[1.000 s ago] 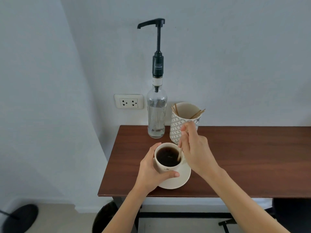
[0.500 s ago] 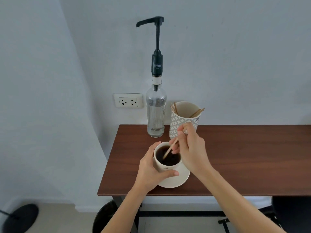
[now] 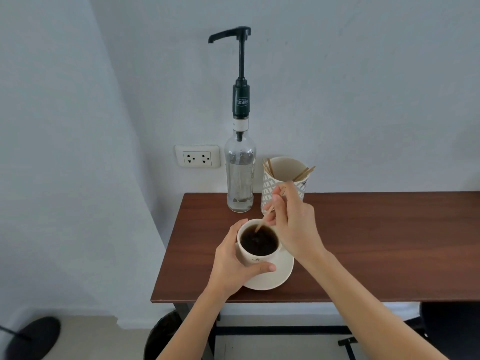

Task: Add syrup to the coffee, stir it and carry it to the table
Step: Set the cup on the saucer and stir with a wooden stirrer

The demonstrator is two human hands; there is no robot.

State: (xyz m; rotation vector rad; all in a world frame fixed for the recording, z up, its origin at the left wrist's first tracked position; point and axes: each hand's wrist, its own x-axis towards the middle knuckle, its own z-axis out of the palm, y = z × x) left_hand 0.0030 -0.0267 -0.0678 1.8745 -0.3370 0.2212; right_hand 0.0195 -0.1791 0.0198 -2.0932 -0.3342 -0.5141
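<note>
A cream cup of black coffee (image 3: 258,241) stands on a cream saucer (image 3: 278,278) near the front left of a dark wooden table (image 3: 376,242). My left hand (image 3: 233,263) wraps around the cup's left side. My right hand (image 3: 293,224) pinches a thin wooden stir stick (image 3: 265,216) whose lower end dips into the coffee at the far rim. Behind the cup stands a clear syrup bottle (image 3: 240,175) with a tall black pump (image 3: 241,74).
A patterned white holder (image 3: 285,175) with several wooden sticks stands right of the bottle, against the wall. A wall socket (image 3: 197,155) is left of the bottle. Below the table edge are a dark bin (image 3: 161,336) and a black round base (image 3: 33,336) on the floor.
The stick has swept from the cup's right side to the left and now to the far rim, as my right hand stirs. My left hand stays on the cup.
</note>
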